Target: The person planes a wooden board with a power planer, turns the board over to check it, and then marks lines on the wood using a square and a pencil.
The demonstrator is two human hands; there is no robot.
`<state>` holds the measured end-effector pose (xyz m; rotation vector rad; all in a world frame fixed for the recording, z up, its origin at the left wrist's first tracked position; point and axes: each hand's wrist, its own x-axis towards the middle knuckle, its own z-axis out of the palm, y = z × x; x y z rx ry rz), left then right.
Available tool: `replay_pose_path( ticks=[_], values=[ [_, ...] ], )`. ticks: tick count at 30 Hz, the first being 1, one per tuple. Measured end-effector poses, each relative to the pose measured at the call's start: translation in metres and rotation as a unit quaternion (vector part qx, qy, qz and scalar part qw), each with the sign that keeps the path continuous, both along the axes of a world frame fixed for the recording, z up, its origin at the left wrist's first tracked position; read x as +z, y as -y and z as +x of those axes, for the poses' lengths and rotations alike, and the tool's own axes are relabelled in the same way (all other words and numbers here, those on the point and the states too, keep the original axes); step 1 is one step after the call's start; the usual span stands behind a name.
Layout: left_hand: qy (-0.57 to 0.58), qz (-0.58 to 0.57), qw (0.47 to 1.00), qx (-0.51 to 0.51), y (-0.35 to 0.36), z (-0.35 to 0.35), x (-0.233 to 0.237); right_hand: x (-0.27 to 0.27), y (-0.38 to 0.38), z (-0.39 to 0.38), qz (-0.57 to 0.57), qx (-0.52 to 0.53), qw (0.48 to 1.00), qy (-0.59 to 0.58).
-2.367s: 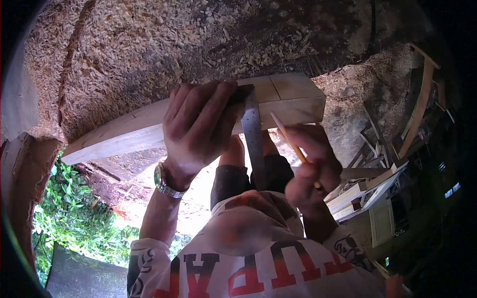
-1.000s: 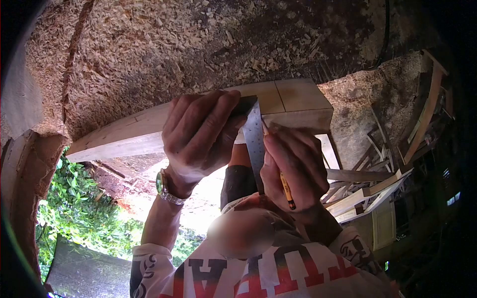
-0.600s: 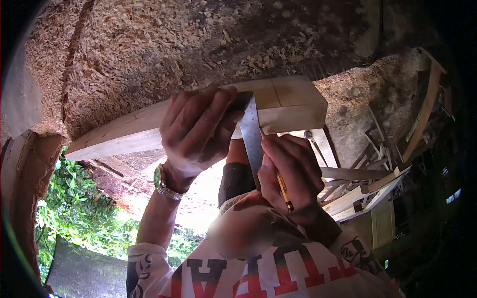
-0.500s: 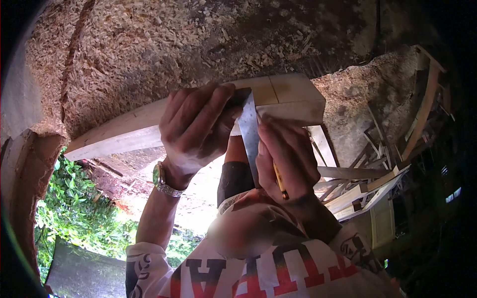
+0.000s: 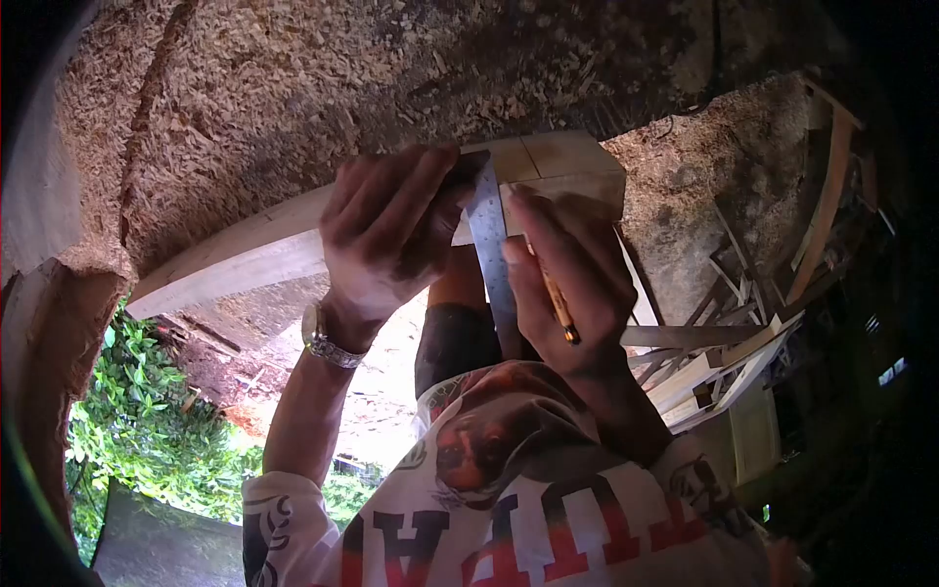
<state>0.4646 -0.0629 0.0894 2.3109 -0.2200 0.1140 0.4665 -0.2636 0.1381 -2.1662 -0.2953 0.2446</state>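
Observation:
A pale, curved wooden beam (image 5: 230,269) lies in front of me, with a dark line drawn across its top near the squared right end. My left hand (image 5: 386,220), with a wristwatch on that arm, is closed around the dark stock of a try square at the beam's near edge. The metal blade of this try square (image 5: 495,259) runs down over the front face and points toward me. Just right of the blade, my right hand (image 5: 582,269) pinches a yellow pencil (image 5: 558,305). Its writing tip is hard to make out by the wood.
Wood shavings (image 5: 284,88) cover the dark work surface beyond the beam. To the right, timber offcuts (image 5: 724,338) are piled up. A thick brown timber (image 5: 54,342) stands at the left edge, beside green plants (image 5: 147,391).
My right hand has moved up along the blade, and the pencil leans differently. My left hand keeps its grip on the try square. The whole view has shifted slightly.

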Motion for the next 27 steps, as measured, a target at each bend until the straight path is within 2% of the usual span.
replay_pose_path(
  ticks=[4,7,11,13,15,18,21,25,27],
  values=[
    [0.021,-0.007,1.000,-0.007,-0.003,0.000,-0.006,0.002,0.010,-0.014,0.001,0.028,0.999,-0.020],
    [-0.007,-0.010,1.000,-0.013,-0.002,0.004,0.004,0.019,0.021,-0.040,-0.006,0.028,0.985,-0.169],
    [-0.012,-0.010,1.000,-0.006,-0.002,0.003,0.005,0.028,0.009,-0.016,-0.012,-0.037,0.998,-0.054],
    [-0.020,-0.005,1.000,-0.005,-0.001,0.005,0.007,0.017,-0.001,0.002,-0.014,-0.028,0.998,-0.060],
    [-0.003,-0.006,1.000,-0.009,-0.001,0.004,0.002,0.009,-0.006,0.004,0.030,-0.035,0.997,-0.067],
    [0.000,-0.008,1.000,-0.009,-0.003,0.003,0.000,0.012,0.003,-0.013,0.001,-0.022,0.997,-0.075],
    [-0.009,-0.018,1.000,-0.006,-0.002,0.003,0.003,0.022,0.019,-0.037,-0.032,0.000,0.982,-0.186],
    [0.011,-0.019,1.000,-0.021,-0.004,0.003,-0.002,0.036,0.013,-0.027,-0.047,-0.046,0.995,-0.075],
    [-0.007,-0.012,1.000,-0.012,-0.002,0.004,0.004,0.024,0.007,-0.021,-0.025,-0.088,0.993,-0.072]
  ],
)
